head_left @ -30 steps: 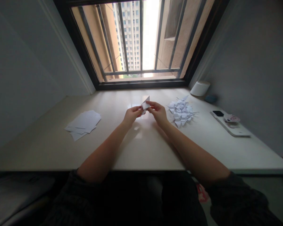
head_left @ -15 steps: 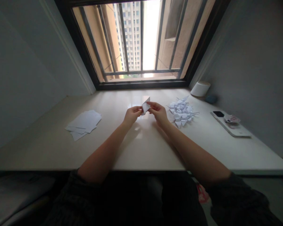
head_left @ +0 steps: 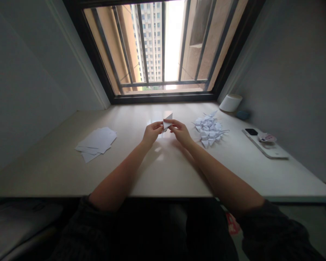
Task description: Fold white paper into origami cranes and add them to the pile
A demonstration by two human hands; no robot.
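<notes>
A small piece of folded white paper (head_left: 167, 124) is held up between my two hands, over the middle of the table. My left hand (head_left: 152, 133) pinches its left edge between thumb and fingers. From the other side my right hand (head_left: 181, 132) grips it, index finger across the upper part and thumb below. One pointed corner of the paper sticks up past the fingers. To the right of my right hand lies a pile of folded white paper pieces (head_left: 210, 128) with thin points. Fine creases in the held paper are too small to make out.
On the left of the white table (head_left: 163, 174) lies a loose stack of white paper sheets (head_left: 97, 140). A phone (head_left: 271, 146) with a grip on its back rests at the right. Behind it are a white roll-like object (head_left: 230, 103) and a bluish lump (head_left: 242, 115). A barred window (head_left: 163, 98) stands beyond.
My right fingers have shifted slightly left and down across the folded paper, whose upper part now tilts lower and shows less. My left hand stays almost where it was.
</notes>
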